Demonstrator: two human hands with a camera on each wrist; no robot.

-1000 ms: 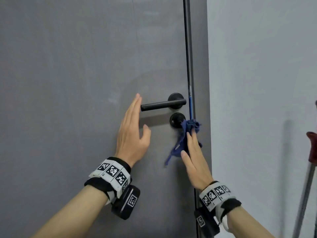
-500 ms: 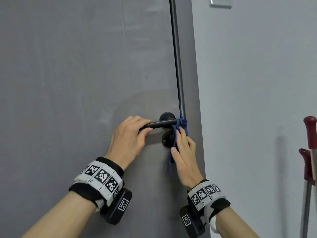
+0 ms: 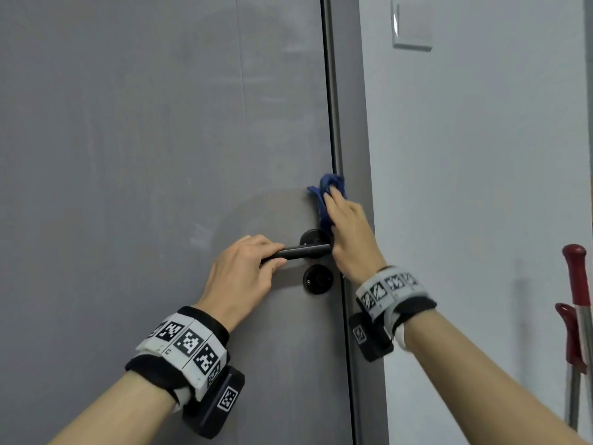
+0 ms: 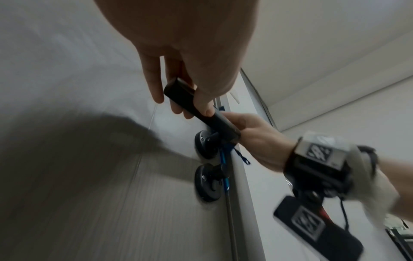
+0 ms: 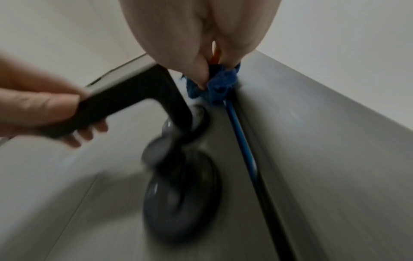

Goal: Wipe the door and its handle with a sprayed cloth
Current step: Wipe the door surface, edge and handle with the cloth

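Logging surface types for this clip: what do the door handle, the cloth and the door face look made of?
Door handle: likely matte black coated metal, crisp edges. Cloth: blue soft fabric, bunched, frayed threads. Door: grey smooth matte panel, faint sheen; laminate or paint, can't tell.

1. The left hand [image 3: 244, 271], flat against the door [image 3: 144, 187] a second ago with fingers straight and clear of the handle [image 3: 301, 251], now has its fingers and thumb wrapped round the free end of the handle, as it did half a second ago.
2. The right hand [image 3: 349, 232] is higher: a second ago it pressed the blue cloth [image 3: 327, 191] at the door edge beside the lock knob [image 3: 317, 279], then level with the handle, and now above the handle's round base.
3. A wall switch [image 3: 412, 25] now shows fully at the top right.
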